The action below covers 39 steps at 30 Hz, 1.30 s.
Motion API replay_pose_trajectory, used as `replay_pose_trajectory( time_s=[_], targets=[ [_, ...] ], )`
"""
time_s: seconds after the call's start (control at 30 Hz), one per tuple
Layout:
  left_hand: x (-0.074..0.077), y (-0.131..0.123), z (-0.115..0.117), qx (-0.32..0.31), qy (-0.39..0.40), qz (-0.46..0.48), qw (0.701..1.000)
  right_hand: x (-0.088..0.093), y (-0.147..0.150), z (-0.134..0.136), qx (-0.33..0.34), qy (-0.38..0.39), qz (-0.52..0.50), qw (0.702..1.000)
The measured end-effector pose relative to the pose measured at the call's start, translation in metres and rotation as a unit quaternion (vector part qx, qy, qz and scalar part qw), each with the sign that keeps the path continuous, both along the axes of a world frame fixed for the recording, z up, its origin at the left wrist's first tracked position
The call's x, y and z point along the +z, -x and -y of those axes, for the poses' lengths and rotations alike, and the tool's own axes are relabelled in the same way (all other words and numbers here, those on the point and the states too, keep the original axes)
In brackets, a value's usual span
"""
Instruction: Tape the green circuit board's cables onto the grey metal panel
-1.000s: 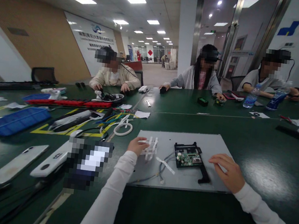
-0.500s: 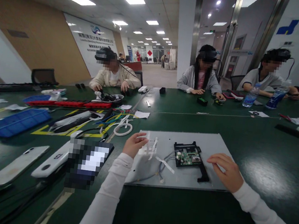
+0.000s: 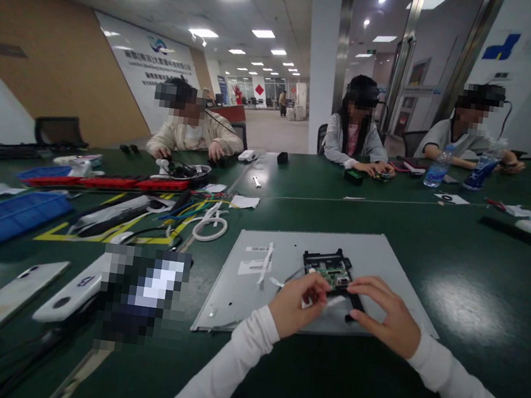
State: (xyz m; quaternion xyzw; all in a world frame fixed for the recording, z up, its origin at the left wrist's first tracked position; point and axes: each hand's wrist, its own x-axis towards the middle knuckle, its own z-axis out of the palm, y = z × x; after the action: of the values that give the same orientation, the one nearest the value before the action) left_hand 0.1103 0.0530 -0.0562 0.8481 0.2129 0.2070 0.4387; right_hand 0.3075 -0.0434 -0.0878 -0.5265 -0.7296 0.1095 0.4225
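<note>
A grey flat panel lies on the table with a black bracket and a green circuit board on it. My left hand is pinched closed in front of the board. From its fingertips a blurred white strip of tape reaches toward the right. My right hand curves around the bracket's right arm, thumb and forefinger apart, nothing visible between them. Another white strip sticks to the panel's left part, beside printed labels. My left hand hides most of the grey cable.
On the left are a white phone, a white device, a dark phone with a lit screen, a blue tray and a white cable coil. Three people sit across the table, near two bottles.
My left hand has left the panel's left side with a white strip and come to the board. My right hand has moved left to the bracket. The view has shifted slightly.
</note>
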Motion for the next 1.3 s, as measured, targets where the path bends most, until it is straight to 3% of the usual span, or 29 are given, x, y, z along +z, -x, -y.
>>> replay_pose_trajectory(
  time_s=[0.13, 0.4, 0.63, 0.83, 1.0, 1.3],
  targets=[
    [0.0, -0.003, 0.007, -0.026, -0.04, -0.025, 0.999, 0.004, 0.005, 0.004, 0.025, 0.014, -0.009, 1.0],
    [-0.005, -0.007, 0.013, -0.066, -0.049, -0.032, 0.996, 0.003, 0.006, 0.003, 0.02, 0.015, -0.033, 0.999],
    [-0.014, -0.011, 0.019, 0.044, -0.05, 0.088, 0.994, 0.009, -0.008, 0.001, -0.013, 0.037, -0.12, 0.992],
    [-0.025, -0.012, 0.016, 0.106, -0.122, 0.074, 0.984, -0.005, -0.041, -0.013, -0.06, 0.135, -0.283, 0.948],
    [-0.033, -0.012, 0.012, 0.09, -0.186, 0.03, 0.978, -0.022, -0.051, -0.022, -0.078, 0.229, -0.377, 0.894],
    [-0.041, -0.014, 0.014, 0.039, -0.243, -0.076, 0.966, -0.023, -0.047, -0.023, -0.081, 0.259, -0.37, 0.888]
  ],
)
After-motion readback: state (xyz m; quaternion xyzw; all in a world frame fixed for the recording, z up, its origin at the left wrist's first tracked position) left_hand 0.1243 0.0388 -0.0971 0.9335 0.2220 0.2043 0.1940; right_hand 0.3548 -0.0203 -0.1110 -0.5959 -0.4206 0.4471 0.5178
